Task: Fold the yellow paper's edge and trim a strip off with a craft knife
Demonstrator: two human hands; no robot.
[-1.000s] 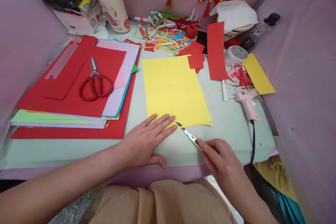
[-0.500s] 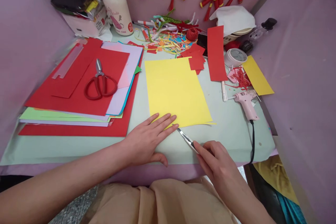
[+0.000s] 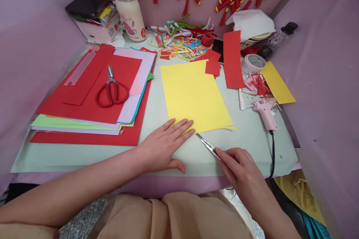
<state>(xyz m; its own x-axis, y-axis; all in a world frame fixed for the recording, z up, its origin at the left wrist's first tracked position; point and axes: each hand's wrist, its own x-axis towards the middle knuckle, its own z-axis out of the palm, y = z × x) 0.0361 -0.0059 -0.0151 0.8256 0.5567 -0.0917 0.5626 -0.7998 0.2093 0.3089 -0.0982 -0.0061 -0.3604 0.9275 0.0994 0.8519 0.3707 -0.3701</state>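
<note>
A yellow sheet of paper [image 3: 196, 93] lies on the table, with a narrow sliver splaying out at its lower right corner. My left hand [image 3: 168, 143] is spread flat, its fingertips pressing on the sheet's lower left edge and its thumb stretched out over the tabletop. In my right hand [image 3: 242, 168] is a slim silver utility knife [image 3: 208, 145], gripped by its handle. The blade's tip is by the sheet's lower edge, close to my left fingertips; whether it is under or beside the paper I cannot tell.
Red-handled scissors [image 3: 112, 91] rest on stacked coloured paper [image 3: 84, 138] at left. A pink glue gun [image 3: 266, 112] and its cord lie at right, near a red strip [image 3: 233, 59]. Paper scraps [image 3: 185, 46] and a bottle [image 3: 130, 18] stand along the back.
The whole view has shifted slightly. The lower part of the yellow sheet has slid a little right and away, and both hands and the knife have moved rightward with it.
</note>
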